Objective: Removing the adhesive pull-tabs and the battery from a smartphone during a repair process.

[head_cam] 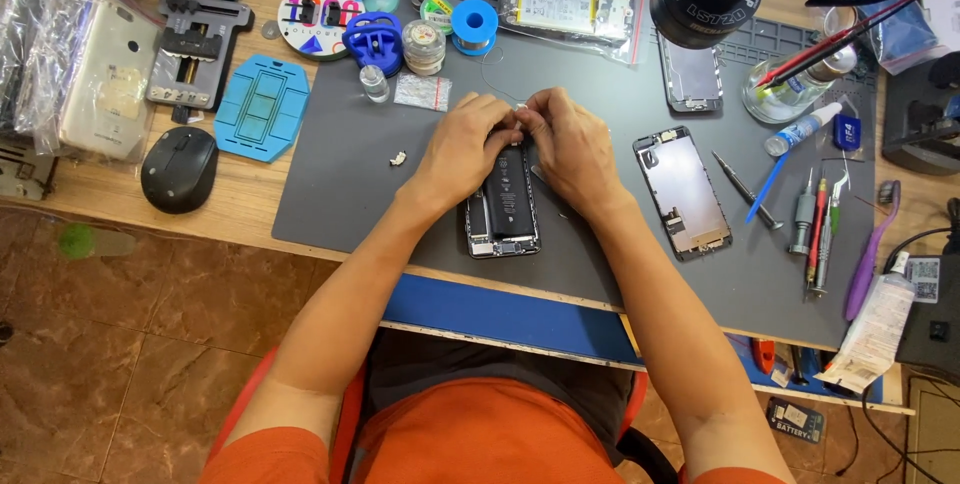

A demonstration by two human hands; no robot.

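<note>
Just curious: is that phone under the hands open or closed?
Open: the phone lies without its screen, with the black battery and inner parts showing.

I count two hands, the left hand [462, 144] and the right hand [572, 149]. I see one opened phone [502, 206] under them, one separate phone screen [683, 192], one black computer mouse [179, 169], one blue solder spool [474, 22], one purple toothbrush [871, 250] and one grey work mat [340, 159].

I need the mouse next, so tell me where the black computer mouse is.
In the head view the black computer mouse sits on the wooden desk's left side, just below the blue jig plate, left of the grey work mat.
</note>
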